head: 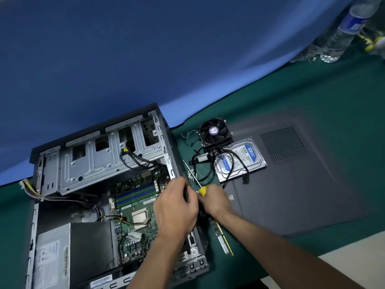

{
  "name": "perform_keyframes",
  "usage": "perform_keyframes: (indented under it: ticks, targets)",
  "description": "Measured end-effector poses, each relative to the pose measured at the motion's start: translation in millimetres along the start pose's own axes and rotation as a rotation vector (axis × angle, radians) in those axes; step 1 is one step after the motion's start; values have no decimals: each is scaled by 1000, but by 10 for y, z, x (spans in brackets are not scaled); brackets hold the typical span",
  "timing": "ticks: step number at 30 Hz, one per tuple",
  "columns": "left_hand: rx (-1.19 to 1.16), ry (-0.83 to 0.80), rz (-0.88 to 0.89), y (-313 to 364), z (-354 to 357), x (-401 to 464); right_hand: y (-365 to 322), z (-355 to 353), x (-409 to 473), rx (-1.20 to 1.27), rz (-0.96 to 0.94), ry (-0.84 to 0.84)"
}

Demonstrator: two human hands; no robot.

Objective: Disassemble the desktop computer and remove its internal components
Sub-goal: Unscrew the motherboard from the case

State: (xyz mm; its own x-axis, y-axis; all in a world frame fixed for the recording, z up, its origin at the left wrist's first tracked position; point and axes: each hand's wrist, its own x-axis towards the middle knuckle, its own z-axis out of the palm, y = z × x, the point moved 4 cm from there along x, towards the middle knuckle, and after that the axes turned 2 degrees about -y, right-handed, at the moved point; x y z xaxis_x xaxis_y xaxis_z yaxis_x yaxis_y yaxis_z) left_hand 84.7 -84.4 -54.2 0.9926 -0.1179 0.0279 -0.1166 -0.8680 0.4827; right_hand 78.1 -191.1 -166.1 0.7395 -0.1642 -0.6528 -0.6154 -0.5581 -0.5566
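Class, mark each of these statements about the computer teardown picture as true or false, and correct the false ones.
1. The hard drive lies outside the computer case, on the grey side panel. True.
2. The cooling fan is mounted over the processor socket. False: it sits on the table behind the hard drive, and the socket on the motherboard is bare.
3. The right hand holds a yellow-handled screwdriver. True.
4. The power supply has been taken out. False: it is in the case.
5. A RAM stick lies on the table beside the case. True.
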Motion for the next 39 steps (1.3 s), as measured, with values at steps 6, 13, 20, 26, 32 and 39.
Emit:
perform_keyframes:
  ticks: [6, 13, 20, 26, 32, 39]
  targets:
    - [-9, 4, -8, -8, 7, 2, -39, -1, 41, -117, -15, 22]
    - [-16, 0, 0, 5, 4, -4, -74, 14, 74, -93, 34, 38]
    - [-2, 9, -2, -3, 5, 0, 55, -92, -193, 102, -54, -36]
    - [-2, 15, -5, -12, 14, -1, 207, -142, -334, -46, -68, -98]
    - [22, 7, -12, -13, 25, -11, 285, -121, -315, -147, -50, -60]
    - [40, -1, -15, -12, 22, -9, 116, -156, -152, -207, -59, -69]
